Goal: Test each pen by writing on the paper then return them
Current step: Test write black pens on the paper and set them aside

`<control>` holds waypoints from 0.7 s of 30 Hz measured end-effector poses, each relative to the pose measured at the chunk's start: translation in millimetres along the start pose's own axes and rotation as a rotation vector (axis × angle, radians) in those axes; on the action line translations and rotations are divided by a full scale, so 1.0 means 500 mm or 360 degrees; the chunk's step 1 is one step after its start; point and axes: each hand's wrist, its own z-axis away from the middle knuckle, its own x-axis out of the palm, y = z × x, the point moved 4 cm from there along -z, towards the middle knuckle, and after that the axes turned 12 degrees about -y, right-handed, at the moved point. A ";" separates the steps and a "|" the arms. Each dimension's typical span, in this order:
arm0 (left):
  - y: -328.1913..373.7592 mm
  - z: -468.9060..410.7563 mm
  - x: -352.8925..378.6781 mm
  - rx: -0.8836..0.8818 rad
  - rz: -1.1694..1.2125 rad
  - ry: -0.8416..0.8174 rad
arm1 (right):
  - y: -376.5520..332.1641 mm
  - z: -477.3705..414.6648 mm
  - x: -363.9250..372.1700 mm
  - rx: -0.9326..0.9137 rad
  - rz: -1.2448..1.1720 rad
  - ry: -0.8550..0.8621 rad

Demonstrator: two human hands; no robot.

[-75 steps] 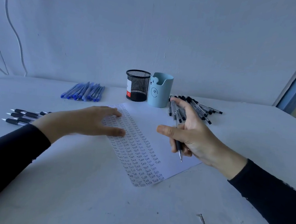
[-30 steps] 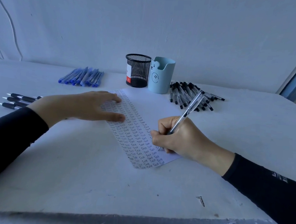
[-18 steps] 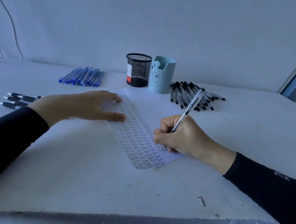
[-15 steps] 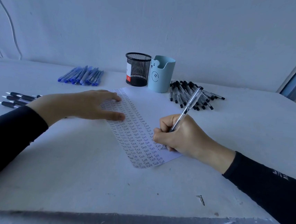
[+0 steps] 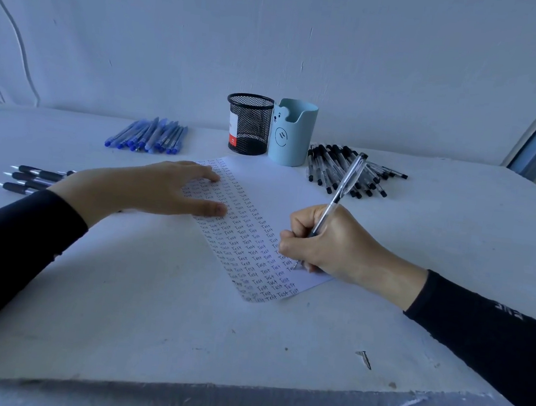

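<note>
Pen (image 5: 342, 187) pinched in right hand (image 5: 338, 242) grip, tip on paper (image 5: 278, 187), near-right corner | barrel tilts far-right toward black pen pile (image 5: 329, 166), nearest that hand | left hand (image 5: 163, 189) flat, pressing paper to counter (image 5: 152, 306)

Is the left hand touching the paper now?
Touching. In the head view the left hand lies flat, its fingers resting on the written part of the paper.

We're looking at a plain writing station, office-like: a white painted tabletop (image 5: 150, 322) with a chipped front edge sits against a bare white wall (image 5: 308, 43). At the back a black wire-mesh pen cup (image 5: 249, 124) stands right beside a pale blue bear-faced plastic holder (image 5: 294, 136), flanked by heaps of blue ballpoint pens (image 5: 149, 134) and black-capped clear pens (image 5: 324, 167).
</note>
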 end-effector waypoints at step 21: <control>0.001 0.002 0.000 -0.0003 -0.0007 -0.0007 | -0.018 -0.013 -0.032 -0.0066 -0.0367 0.0001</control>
